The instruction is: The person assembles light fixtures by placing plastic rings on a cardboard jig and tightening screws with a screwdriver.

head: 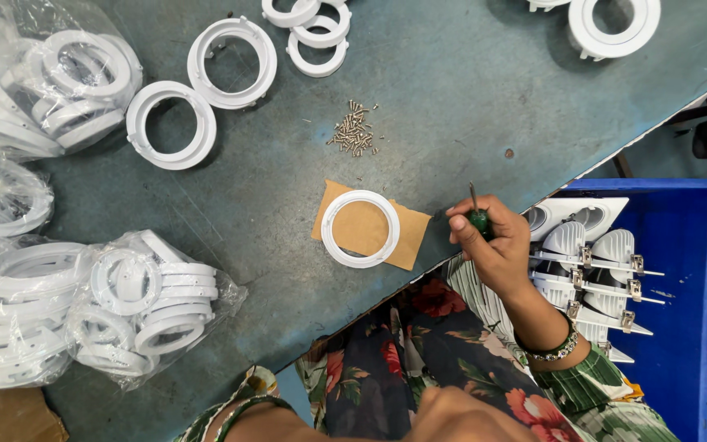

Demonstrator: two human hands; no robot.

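Lying on a brown card square (409, 237), flat on the grey-green table (452, 98): a white plastic ring (360, 228), just left of the right hand's fingertips and apart from them, with a strip of bare card between. Round and flat, so no long axis to speak of; open centre facing straight up. Farther up and left of those fingertips, a small heap of loose screws (353, 131), well apart.

Low at the bottom edge, over the flowered lap, the left hand (460, 417): only its back visible, well below and right of the ring, fingers hidden, so cannot tell whether curled or spread, nor whether holding anything.

Right of the ring, at the table's edge, the right hand (493, 241): clearly the nearer of the two. Fingers curled narrow around a green-handled screwdriver (477, 214), metal shaft sticking up past the fingertips and tilted slightly left, away from the body.

Right of that wrist, a blue crate (685, 270) of white lamp housings (591, 262), near the forearm, untouched.
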